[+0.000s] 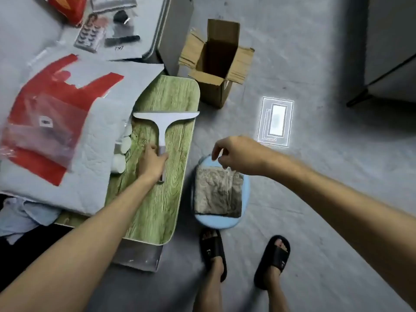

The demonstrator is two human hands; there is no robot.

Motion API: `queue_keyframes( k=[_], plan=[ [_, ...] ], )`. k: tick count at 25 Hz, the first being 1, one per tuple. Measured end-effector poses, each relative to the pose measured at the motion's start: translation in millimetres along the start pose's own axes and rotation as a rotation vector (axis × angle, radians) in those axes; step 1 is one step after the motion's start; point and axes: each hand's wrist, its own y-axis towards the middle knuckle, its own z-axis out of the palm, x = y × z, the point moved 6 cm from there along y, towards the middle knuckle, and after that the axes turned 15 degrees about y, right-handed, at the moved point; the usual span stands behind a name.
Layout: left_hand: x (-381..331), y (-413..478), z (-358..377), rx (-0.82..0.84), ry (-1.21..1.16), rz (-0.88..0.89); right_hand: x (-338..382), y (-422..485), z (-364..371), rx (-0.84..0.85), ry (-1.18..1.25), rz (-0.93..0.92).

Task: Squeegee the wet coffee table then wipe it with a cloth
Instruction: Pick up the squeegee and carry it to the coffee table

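Note:
A white squeegee [165, 117] lies flat on the green wood-grain coffee table [166, 199], its blade across the far part of the top. My left hand [152, 162] rests on the squeegee's handle, fingers curled around it. To the right of the table a grey-brown cloth [217, 191] lies folded on a light blue stool [245, 183]. My right hand [236, 155] hovers over the cloth's far edge and pinches a corner of it between thumb and fingers.
A pale quilt [90, 176] with a red plastic bag [45, 122] covers the table's left side. Three white rolls [122, 152] sit at the quilt's edge. An open cardboard box [216, 61] stands on the grey floor beyond the table. My feet in black slippers [213, 251] are below the stool.

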Motion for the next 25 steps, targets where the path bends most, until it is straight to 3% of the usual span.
queue_keyframes(
  k=[6,11,17,20,25],
  plan=[
    [12.0,36.3,32.1,0.139,0.177,-0.110,-39.7,20.2,11.0,-0.008,0.021,0.072],
    [-10.9,39.1,26.1,0.277,0.184,-0.046,-48.3,10.1,-14.6,-0.048,0.035,0.104],
    [-109.9,-28.4,-25.3,0.593,-0.410,0.052,-17.5,-34.4,-64.8,-0.089,0.070,0.118],
    [-189.9,-82.6,-76.0,0.717,-0.576,0.174,11.9,-82.9,-108.7,-0.148,0.126,0.118],
    [-315.2,-169.1,-153.9,0.757,-0.702,0.351,54.5,-170.8,-192.8,-0.243,0.204,0.103]
  ],
)
